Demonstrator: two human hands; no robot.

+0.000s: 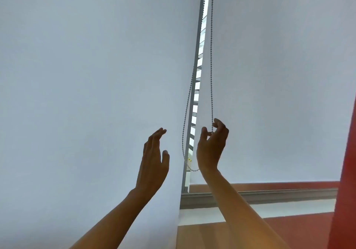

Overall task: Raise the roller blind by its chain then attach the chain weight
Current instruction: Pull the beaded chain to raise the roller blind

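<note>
Pale blind fabric filled nearly the whole head view, with a red wall edging the far right and a white sill [269,195] below the right-hand roller blind [279,75]. Two blinds hung side by side, a narrow slit of window frame [198,56] and daylight between them. The right hand [211,146] was raised with its grip pinched on the right strand of the bead chain [211,65], thumb and forefinger closed on it just where the strand ran down into the fingers. From that grip the chain climbed straight up out of the top of the view; below and to the left of the grip its loop sagged in a curve past the wrist, then rose again as the slack left strand. The left hand [154,160] hovered well to the left of the pinching grip, open and holding nothing, fingers loosely spread in front of the left blind [86,75]. This looked like the raising step, barely begun, since the right blind's hem sat low, just above the sill. The next move would probably call for a steady downward pull on the pinched strand, the free hand taking its turn higher up. No chain weight could be seen anywhere, and the roller and its clutch were cut off above. Which strand raised the blind could not be told.
</note>
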